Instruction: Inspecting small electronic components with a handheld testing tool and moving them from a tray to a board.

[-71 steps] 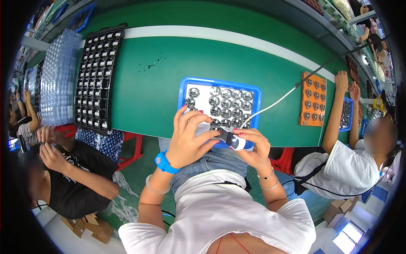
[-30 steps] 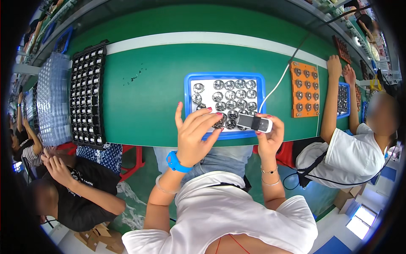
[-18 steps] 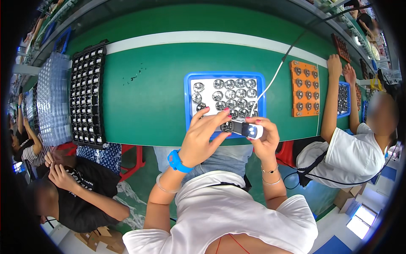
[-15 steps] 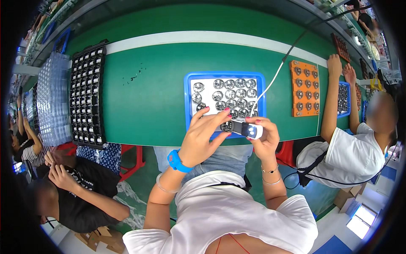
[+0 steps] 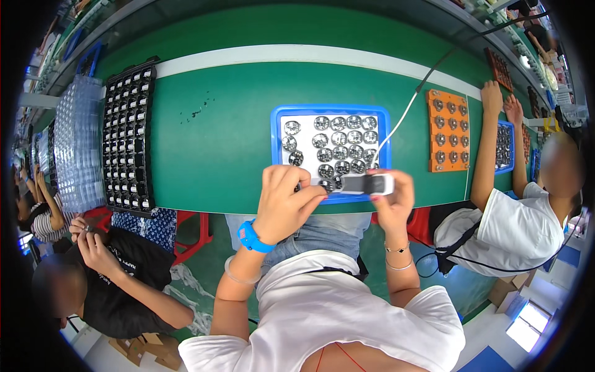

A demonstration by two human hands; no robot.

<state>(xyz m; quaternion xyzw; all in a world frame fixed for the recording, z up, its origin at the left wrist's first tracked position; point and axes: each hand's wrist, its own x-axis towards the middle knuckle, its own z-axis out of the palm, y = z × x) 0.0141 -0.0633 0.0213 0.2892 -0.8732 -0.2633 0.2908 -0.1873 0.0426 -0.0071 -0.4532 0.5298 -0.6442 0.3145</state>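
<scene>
Head view, device [image 5: 365,184] newly turned, right fingers [image 5: 401,181] clamping it, left fingers [image 5: 291,178] pinching disc [image 5: 326,185]

My right fingers [image 5: 401,189] grip a slim handheld device [image 5: 362,184], white, black and grey, its grey end pointing left. My left fingers [image 5: 305,196] touch a round dark-and-silver part [image 5: 326,185] at the near side of the blue tray [image 5: 385,124], where similar parts [image 5: 338,138] lie in rows.
</scene>
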